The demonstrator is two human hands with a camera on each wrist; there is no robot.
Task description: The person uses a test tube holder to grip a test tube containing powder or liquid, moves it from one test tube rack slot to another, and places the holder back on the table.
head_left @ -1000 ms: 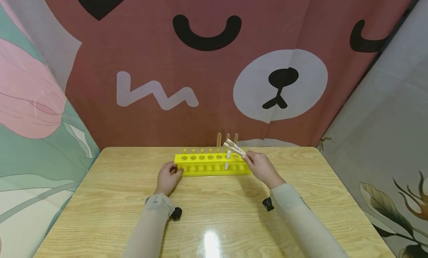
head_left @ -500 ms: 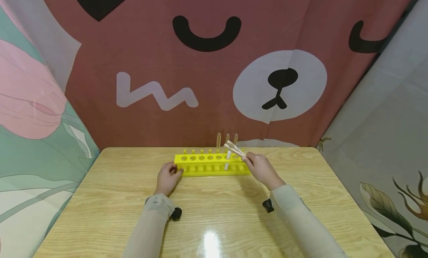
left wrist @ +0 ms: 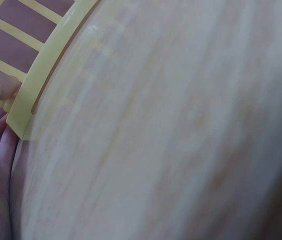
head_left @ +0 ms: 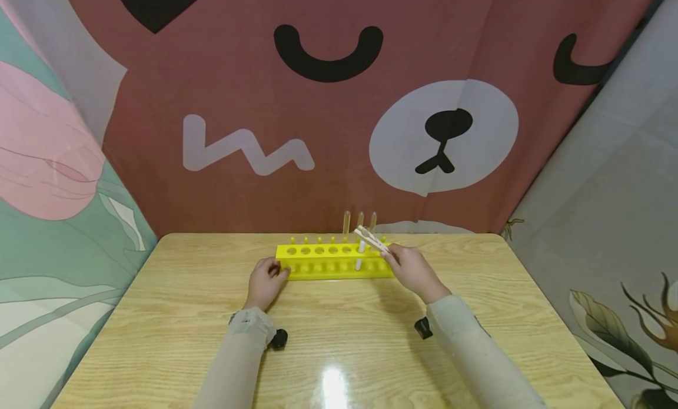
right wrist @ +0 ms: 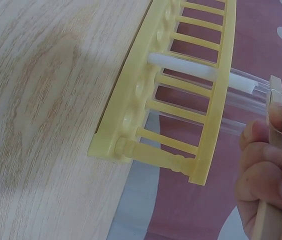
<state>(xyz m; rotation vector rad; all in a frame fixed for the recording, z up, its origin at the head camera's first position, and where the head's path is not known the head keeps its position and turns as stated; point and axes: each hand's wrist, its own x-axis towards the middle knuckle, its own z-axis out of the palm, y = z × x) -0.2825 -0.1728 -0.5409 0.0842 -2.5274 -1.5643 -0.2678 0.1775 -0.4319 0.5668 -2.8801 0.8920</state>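
A yellow test tube rack [head_left: 318, 272] stands on the table. At its left end my left hand [head_left: 265, 283] grips the end post, thumb against the frame in the left wrist view. My right hand [head_left: 418, 272] holds a wooden test tube clamp [head_left: 374, 240] by its handle. In the right wrist view the clamp's tip [right wrist: 276, 90] is right at the mouth of a clear test tube [right wrist: 263, 82]. White material [right wrist: 186, 66] fills the lower part of that upright tube. The fingers [right wrist: 266, 182] curl round the clamp handle.
Behind the rack's holes, several yellow pegs stand in a row; three of them carry upturned clear tubes [head_left: 346, 222]. The wood-grain table [head_left: 328, 326] meets a printed bear curtain [head_left: 238, 203] at the back. Black wrist cameras [head_left: 279, 338] hang below the sleeves.
My right hand has lowered the clamp slightly, and its tip now overlaps the top of the tube with white material. The left hand and rack have stayed put.
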